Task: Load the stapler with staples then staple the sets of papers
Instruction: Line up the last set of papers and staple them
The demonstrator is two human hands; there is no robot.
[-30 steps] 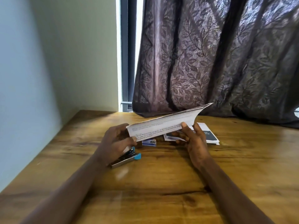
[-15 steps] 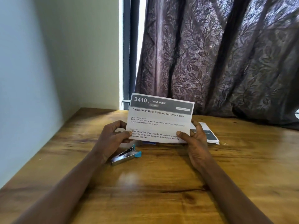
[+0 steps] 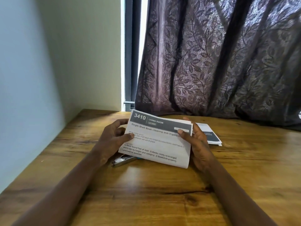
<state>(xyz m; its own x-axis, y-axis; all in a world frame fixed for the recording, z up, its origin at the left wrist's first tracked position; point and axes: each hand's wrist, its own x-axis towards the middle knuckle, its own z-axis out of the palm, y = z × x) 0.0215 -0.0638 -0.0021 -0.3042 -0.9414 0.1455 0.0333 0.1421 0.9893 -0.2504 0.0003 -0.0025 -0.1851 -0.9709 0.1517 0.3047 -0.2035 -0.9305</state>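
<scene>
A set of printed papers (image 3: 156,141) with a grey header reading "3410 LIVING ROOM" is held tilted above the wooden table (image 3: 146,193). My left hand (image 3: 112,141) pinches its left edge, thumb on the front. My right hand (image 3: 195,141) grips its right edge, thumb on the header. A metal stapler (image 3: 123,161) with a blue tip lies on the table under the set's lower left corner, mostly hidden. Another stack of papers (image 3: 210,136) lies flat behind my right hand.
A dark leaf-patterned curtain (image 3: 219,59) hangs along the table's far edge. A pale wall (image 3: 40,70) closes the left side. Bare wood lies in front of my forearms.
The set of papers went from edge-on to facing me, then came lower and tilted back over the stapler. My right hand slid up to the set's upper right edge.
</scene>
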